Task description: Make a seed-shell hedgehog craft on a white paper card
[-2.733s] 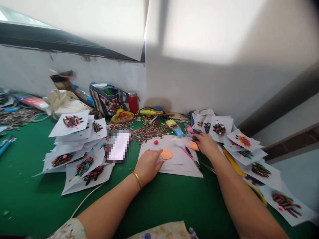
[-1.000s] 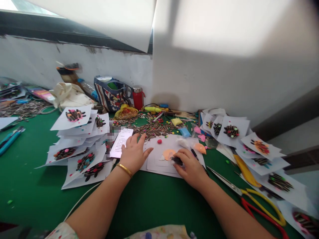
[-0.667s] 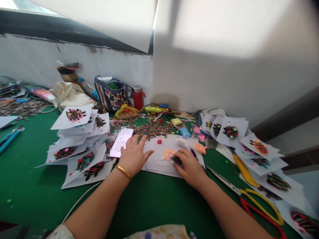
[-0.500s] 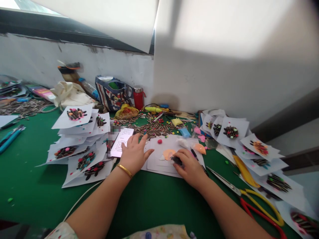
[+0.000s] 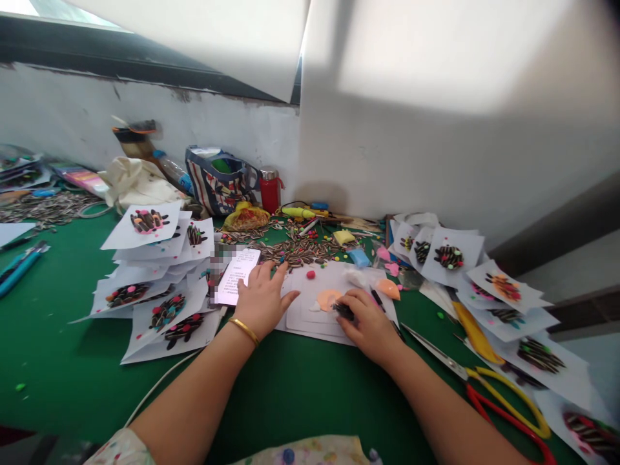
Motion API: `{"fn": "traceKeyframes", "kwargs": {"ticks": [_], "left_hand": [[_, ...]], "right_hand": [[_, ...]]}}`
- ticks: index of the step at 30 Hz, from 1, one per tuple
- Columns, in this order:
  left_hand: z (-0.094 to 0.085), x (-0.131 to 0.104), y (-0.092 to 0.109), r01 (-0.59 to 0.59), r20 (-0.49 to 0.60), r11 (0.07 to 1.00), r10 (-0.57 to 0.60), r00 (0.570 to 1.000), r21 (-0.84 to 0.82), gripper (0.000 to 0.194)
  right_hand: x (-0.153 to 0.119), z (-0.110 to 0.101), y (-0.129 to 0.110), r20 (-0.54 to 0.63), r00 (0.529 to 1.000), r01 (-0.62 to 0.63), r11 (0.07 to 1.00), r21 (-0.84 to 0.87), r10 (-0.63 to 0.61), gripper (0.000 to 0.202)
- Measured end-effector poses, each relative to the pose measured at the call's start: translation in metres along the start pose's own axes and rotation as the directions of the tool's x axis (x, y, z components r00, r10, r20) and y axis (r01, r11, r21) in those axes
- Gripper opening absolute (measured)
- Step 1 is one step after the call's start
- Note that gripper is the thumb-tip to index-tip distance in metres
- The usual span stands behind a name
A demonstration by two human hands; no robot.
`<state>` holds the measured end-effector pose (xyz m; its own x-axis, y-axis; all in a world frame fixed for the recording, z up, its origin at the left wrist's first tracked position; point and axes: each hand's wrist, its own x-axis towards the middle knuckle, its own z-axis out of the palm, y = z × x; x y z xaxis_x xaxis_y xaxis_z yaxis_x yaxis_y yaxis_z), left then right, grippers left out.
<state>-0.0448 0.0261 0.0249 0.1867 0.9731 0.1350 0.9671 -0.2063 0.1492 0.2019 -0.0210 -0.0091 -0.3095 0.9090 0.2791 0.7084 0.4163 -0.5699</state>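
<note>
My left hand [image 5: 263, 300] is spread out, palm down, with its fingertips over the right edge of a lit phone [image 5: 236, 279] showing lines of text. A gold bangle circles that wrist. My right hand [image 5: 367, 323] curls its fingers round a small bunch of dark sunflower seeds [image 5: 344, 311], just above stacked white paper [image 5: 295, 310]. Beside those fingers a flat peach-coloured clay piece [image 5: 327, 299] lies on the paper, with a bit of white clay at its left. A red clay ball [image 5: 310, 275] and a white clay lump [image 5: 355, 278] rest farther back on the sheets.
Papers with seed-and-clay figures [image 5: 167, 310] pile up at left, and more cards [image 5: 506, 316] at right. Large scissors [image 5: 465, 372] with red and yellow handles lie right of my right hand. Loose seeds [image 5: 290, 250], a red flask [image 5: 270, 190] and a striped bag [image 5: 220, 184] stand behind.
Text on the phone screen sits a little differently. Both hands stay almost where they were, the right one still holding the dark seeds.
</note>
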Motion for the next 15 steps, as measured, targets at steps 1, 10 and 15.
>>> {"fn": "traceKeyframes", "kwargs": {"ticks": [1, 10, 15], "left_hand": [[0.0, 0.001, -0.001, 0.007, 0.0, 1.0, -0.007, 1.0, -0.002, 0.063], [0.016, 0.018, -0.013, -0.013, -0.11, 0.998, 0.007, 0.994, -0.054, 0.063], [0.015, 0.023, -0.013, -0.036, -0.161, 0.996, 0.022, 0.987, -0.086, 0.062]], "right_hand": [[0.0, 0.0, 0.0, -0.004, 1.0, -0.001, 1.0, -0.002, 0.001, 0.024], [0.0, 0.0, 0.001, -0.005, 1.0, 0.004, 1.0, 0.0, -0.004, 0.025], [-0.001, 0.0, -0.001, -0.001, 1.0, 0.001, 1.0, 0.005, -0.001, 0.026]]}}
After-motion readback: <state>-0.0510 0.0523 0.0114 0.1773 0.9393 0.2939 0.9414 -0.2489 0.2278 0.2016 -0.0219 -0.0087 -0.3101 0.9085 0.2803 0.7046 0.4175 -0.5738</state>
